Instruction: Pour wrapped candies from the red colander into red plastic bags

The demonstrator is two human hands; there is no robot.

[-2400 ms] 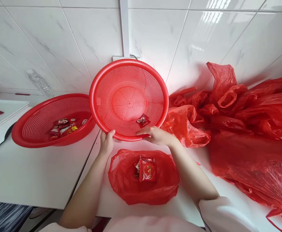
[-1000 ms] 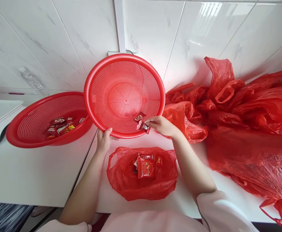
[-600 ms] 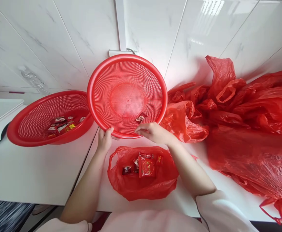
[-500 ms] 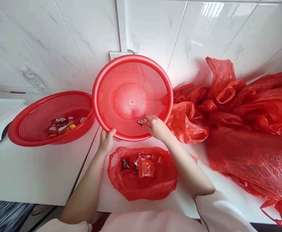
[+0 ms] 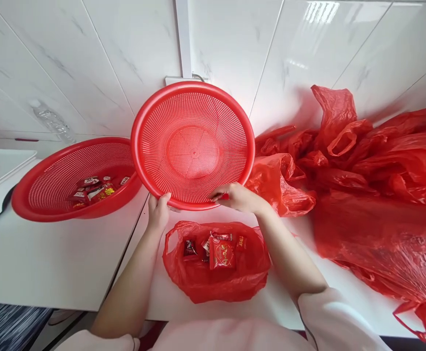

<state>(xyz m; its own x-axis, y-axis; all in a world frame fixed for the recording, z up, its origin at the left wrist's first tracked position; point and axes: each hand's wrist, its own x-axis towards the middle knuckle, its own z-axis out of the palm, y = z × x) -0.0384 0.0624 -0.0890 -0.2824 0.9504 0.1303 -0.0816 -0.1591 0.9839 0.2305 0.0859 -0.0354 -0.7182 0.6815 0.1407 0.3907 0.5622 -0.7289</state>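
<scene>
A red round perforated basket [image 5: 194, 134] is tipped up toward me, its inside showing no other contents. My left hand [image 5: 159, 210] is closed on its lower-left rim, thumb on the near side. At the lower-right rim my right hand [image 5: 239, 198] is closed, fingertips pinching a small wrapped snack [image 5: 218, 196], mostly covered by the fingers. Directly below the basket, an open red plastic bag [image 5: 220, 292] lies on the table. Inside it are several snack packets, among them a larger red square packet [image 5: 222, 253] and a small dark packet [image 5: 190, 247].
To the left stands another red perforated basket [image 5: 45, 195] with several wrapped snacks in it. A heap of red plastic bags [image 5: 377, 209] covers the right side. A clear plastic bottle [image 5: 54, 122] lies by the wall, behind a white tray [image 5: 8, 161].
The tilted basket has shifted slightly left. My right hand has moved down to the rim with the small snack, which now shows less between the fingers.
</scene>
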